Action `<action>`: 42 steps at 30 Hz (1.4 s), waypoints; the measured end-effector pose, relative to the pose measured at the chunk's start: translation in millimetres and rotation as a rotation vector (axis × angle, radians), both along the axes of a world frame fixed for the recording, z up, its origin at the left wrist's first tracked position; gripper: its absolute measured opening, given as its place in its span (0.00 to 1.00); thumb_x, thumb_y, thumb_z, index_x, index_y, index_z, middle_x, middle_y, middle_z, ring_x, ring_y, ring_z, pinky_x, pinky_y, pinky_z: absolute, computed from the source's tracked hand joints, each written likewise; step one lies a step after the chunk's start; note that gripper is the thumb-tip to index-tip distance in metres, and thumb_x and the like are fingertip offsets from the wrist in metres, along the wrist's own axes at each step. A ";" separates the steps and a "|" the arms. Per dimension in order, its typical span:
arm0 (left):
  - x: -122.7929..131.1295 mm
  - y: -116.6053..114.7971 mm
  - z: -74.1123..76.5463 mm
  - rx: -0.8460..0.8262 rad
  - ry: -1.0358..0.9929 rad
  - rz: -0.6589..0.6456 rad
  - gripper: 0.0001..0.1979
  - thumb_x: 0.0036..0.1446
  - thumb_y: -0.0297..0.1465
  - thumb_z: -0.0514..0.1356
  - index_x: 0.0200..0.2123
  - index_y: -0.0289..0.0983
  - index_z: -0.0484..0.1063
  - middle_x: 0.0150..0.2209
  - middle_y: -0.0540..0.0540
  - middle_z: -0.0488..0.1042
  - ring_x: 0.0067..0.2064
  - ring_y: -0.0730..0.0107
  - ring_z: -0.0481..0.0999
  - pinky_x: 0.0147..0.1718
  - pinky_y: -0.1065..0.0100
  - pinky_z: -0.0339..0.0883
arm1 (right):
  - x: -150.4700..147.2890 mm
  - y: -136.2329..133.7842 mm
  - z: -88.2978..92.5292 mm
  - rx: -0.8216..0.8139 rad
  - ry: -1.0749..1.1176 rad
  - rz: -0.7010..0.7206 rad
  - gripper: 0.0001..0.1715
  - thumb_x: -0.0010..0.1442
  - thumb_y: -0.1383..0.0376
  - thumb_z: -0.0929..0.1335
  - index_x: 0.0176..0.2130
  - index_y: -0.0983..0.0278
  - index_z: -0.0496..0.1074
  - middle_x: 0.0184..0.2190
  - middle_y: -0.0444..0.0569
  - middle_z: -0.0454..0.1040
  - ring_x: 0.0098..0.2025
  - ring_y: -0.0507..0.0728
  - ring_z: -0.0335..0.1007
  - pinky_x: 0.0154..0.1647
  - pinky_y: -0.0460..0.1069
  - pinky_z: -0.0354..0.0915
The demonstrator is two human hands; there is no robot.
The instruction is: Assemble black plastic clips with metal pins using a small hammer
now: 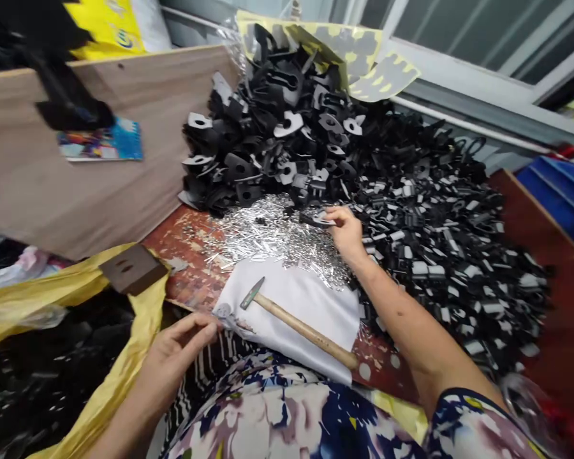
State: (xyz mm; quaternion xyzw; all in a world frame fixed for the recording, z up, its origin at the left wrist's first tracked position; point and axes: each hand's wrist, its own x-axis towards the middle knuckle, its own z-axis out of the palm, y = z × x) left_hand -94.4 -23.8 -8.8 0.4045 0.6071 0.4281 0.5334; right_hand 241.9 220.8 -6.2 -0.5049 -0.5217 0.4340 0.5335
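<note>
My right hand [348,233] reaches out over the table and pinches a black plastic piece [317,218] at the edge of a big heap of black plastic parts [325,134]. My left hand [175,357] rests near my lap, fingers stretched out, touching the corner of a white cloth [310,303]. A wooden-handled hammer [296,324] lies on that cloth. Several small shiny metal pins [268,233] are strewn between the cloth and the black heap.
A worn red tabletop [191,252] carries everything. A wooden board [76,185] stands at the left with a colourful booklet [103,141]. A yellow bag [100,389] of dark parts sits at the lower left. A blue item [559,191] lies at the right.
</note>
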 end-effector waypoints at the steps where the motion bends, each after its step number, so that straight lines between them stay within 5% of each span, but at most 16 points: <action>1: 10.6 7.1 0.5 -0.041 -0.088 -0.024 0.14 0.55 0.44 0.71 0.33 0.38 0.80 0.29 0.47 0.78 0.33 0.66 0.74 0.35 0.71 0.67 | -2.0 -8.4 -2.9 -0.082 0.086 0.007 0.11 0.50 0.65 0.78 0.30 0.62 0.73 0.44 0.49 0.77 0.48 0.58 0.76 0.55 0.56 0.74; 4: 43.4 32.6 5.6 -0.138 -0.354 -0.086 0.17 0.53 0.43 0.73 0.40 0.38 0.80 0.31 0.46 0.79 0.31 0.69 0.74 0.34 0.71 0.70 | -10.6 -33.7 -8.3 -0.203 0.159 0.071 0.15 0.55 0.58 0.77 0.32 0.62 0.72 0.32 0.48 0.78 0.37 0.56 0.78 0.47 0.56 0.78; 8: 78.5 63.8 20.5 -0.280 -0.665 -0.149 0.26 0.54 0.46 0.72 0.52 0.41 0.77 0.39 0.42 0.81 0.30 0.68 0.75 0.28 0.71 0.72 | -23.6 -85.6 -3.6 -0.247 0.160 0.283 0.16 0.50 0.59 0.80 0.34 0.63 0.74 0.31 0.46 0.79 0.32 0.55 0.78 0.40 0.54 0.77; 11: 92.4 71.7 30.1 -0.367 -0.738 -0.160 0.25 0.51 0.49 0.73 0.46 0.38 0.80 0.42 0.40 0.81 0.32 0.67 0.77 0.28 0.71 0.73 | -22.9 -124.8 11.7 -0.009 -0.154 0.632 0.04 0.59 0.64 0.75 0.36 0.60 0.78 0.34 0.43 0.80 0.38 0.54 0.78 0.48 0.53 0.73; 13: 95.6 68.9 31.5 -0.383 -0.695 -0.159 0.20 0.48 0.45 0.75 0.37 0.35 0.81 0.43 0.40 0.81 0.33 0.67 0.77 0.32 0.70 0.76 | -7.6 -133.8 27.1 0.173 -0.443 0.734 0.09 0.66 0.66 0.69 0.43 0.57 0.80 0.42 0.43 0.81 0.45 0.54 0.77 0.54 0.55 0.69; 15: 95.0 62.9 28.7 -0.379 -0.655 -0.131 0.17 0.47 0.41 0.77 0.31 0.34 0.81 0.45 0.40 0.81 0.35 0.69 0.77 0.36 0.70 0.76 | 21.1 -123.2 41.6 0.229 -0.706 0.564 0.16 0.69 0.67 0.65 0.52 0.55 0.77 0.49 0.46 0.80 0.49 0.56 0.75 0.54 0.57 0.67; 16: 93.7 59.7 26.3 -0.376 -0.647 -0.109 0.17 0.47 0.41 0.77 0.31 0.34 0.82 0.46 0.40 0.81 0.35 0.69 0.77 0.37 0.70 0.76 | 38.9 -111.9 46.5 0.207 -0.829 0.371 0.18 0.70 0.66 0.64 0.55 0.56 0.75 0.50 0.49 0.80 0.49 0.58 0.74 0.52 0.58 0.67; 18: 90.2 53.8 20.8 -0.370 -0.643 -0.073 0.17 0.49 0.41 0.76 0.35 0.35 0.83 0.46 0.41 0.81 0.36 0.70 0.76 0.40 0.70 0.76 | 75.0 -83.7 49.3 0.144 -1.127 -0.042 0.17 0.71 0.64 0.63 0.54 0.61 0.76 0.46 0.56 0.80 0.47 0.63 0.71 0.50 0.60 0.63; 20: 86.8 48.9 16.5 -0.357 -0.645 -0.071 0.18 0.50 0.41 0.75 0.39 0.35 0.84 0.46 0.40 0.81 0.38 0.68 0.77 0.42 0.69 0.75 | 103.7 -58.3 43.5 0.091 -1.379 -0.248 0.19 0.69 0.59 0.66 0.53 0.67 0.76 0.45 0.62 0.79 0.48 0.67 0.68 0.48 0.60 0.59; 24: 81.6 40.5 13.6 -0.336 -0.543 -0.094 0.19 0.50 0.42 0.74 0.42 0.37 0.84 0.49 0.39 0.79 0.42 0.63 0.77 0.42 0.68 0.73 | 124.1 -41.7 26.2 0.122 -1.545 -0.213 0.19 0.65 0.64 0.67 0.54 0.65 0.75 0.45 0.58 0.79 0.46 0.66 0.67 0.46 0.57 0.56; 28: 77.1 33.6 11.0 -0.103 -0.127 -0.085 0.16 0.43 0.44 0.75 0.31 0.39 0.83 0.50 0.40 0.74 0.50 0.55 0.75 0.43 0.65 0.72 | 120.1 -53.4 20.4 0.181 -1.534 -0.271 0.25 0.64 0.65 0.66 0.60 0.64 0.71 0.45 0.58 0.77 0.46 0.65 0.68 0.44 0.55 0.56; 32: 70.5 26.3 2.4 0.107 0.300 -0.103 0.15 0.45 0.43 0.72 0.34 0.41 0.83 0.38 0.45 0.70 0.40 0.60 0.74 0.35 0.65 0.71 | 120.6 -57.8 17.6 0.121 -1.542 -0.285 0.17 0.66 0.61 0.65 0.49 0.65 0.79 0.43 0.59 0.76 0.44 0.65 0.69 0.43 0.56 0.58; 38: 67.0 17.8 -10.5 0.013 0.224 -0.086 0.17 0.46 0.38 0.73 0.39 0.39 0.83 0.21 0.55 0.67 0.24 0.70 0.64 0.27 0.70 0.58 | 133.1 -47.0 16.4 0.053 -1.116 -0.275 0.33 0.54 0.67 0.69 0.60 0.65 0.73 0.36 0.49 0.77 0.33 0.58 0.70 0.40 0.53 0.66; 42: 69.7 22.1 -11.9 0.035 0.160 -0.114 0.07 0.42 0.33 0.75 0.25 0.38 0.82 0.22 0.52 0.68 0.25 0.70 0.63 0.26 0.71 0.55 | 123.0 -65.9 27.4 0.208 -1.000 -0.350 0.18 0.57 0.66 0.67 0.44 0.63 0.82 0.35 0.50 0.77 0.34 0.57 0.72 0.42 0.53 0.69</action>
